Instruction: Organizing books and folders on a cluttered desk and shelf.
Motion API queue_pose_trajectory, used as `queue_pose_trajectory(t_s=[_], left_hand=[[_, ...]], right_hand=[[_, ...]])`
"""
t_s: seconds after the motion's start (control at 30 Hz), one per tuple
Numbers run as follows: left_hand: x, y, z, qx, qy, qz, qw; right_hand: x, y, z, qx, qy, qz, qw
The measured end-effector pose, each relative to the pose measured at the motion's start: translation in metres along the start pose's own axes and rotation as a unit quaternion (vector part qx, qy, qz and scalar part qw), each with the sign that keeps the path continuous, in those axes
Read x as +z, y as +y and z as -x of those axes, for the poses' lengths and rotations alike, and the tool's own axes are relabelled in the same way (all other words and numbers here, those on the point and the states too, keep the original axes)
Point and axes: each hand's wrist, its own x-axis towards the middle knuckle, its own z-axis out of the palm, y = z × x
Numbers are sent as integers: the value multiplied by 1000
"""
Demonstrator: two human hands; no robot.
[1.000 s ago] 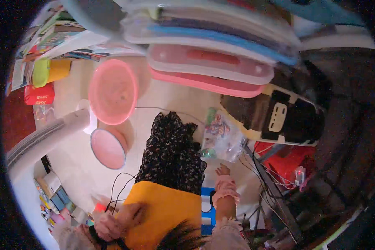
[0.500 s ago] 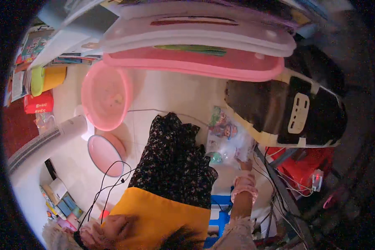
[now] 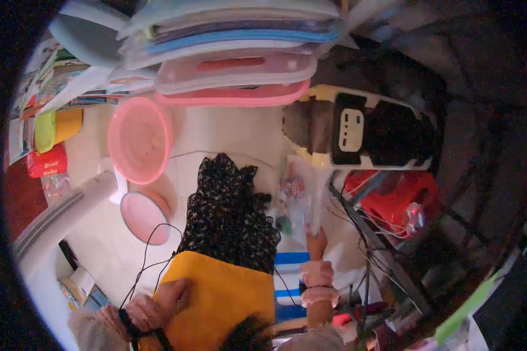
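My left hand (image 3: 171, 294) is closed on the left edge of a flat yellow-orange sheet (image 3: 228, 292) across my lap; whether it is cloth or stiffer I cannot tell. Black fabric with small pale flowers (image 3: 225, 216) spreads out beyond the sheet. To the right my arm reaches forward, a pink gathered cuff at the wrist. My right hand (image 3: 317, 241) closes on the near end of a clear plastic bag (image 3: 298, 213) with colourful printing and a green patch. The fingertips are partly hidden by the bag.
Two pink basins (image 3: 140, 140) (image 3: 146, 217) and a white tower fan (image 3: 70, 205) are at left. Stacked pink-lidded boxes (image 3: 234, 76) stand ahead. A black-and-cream case (image 3: 351, 130), red bag (image 3: 392, 199) and loose cables are at right. A blue-and-white container (image 3: 291, 275) lies below my right hand.
My view has shifted, so the surroundings slide left and up. My right hand has drawn the plastic bag nearer to me. My left hand now shows more clearly on the yellow-orange sheet.
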Motion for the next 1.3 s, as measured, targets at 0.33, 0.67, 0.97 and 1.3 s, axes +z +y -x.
queue_pose_trajectory(t_s=[0.33, 0.67, 0.97, 1.3], left_hand=[[-64, 40, -27, 125, 147, -68, 979], [-211, 145, -2, 351, 40, -159, 922], [-189, 111, 66, 48, 107, 306, 945], [-171, 65, 86, -28, 123, 517, 847]], right_hand=[[-147, -144, 97, -44, -106, 20, 993], [-246, -261, 89, -211, -176, -257, 926], [-203, -284, 53, 23, -128, -330, 935], [-249, -323, 57, 142, -335, -428, 828]])
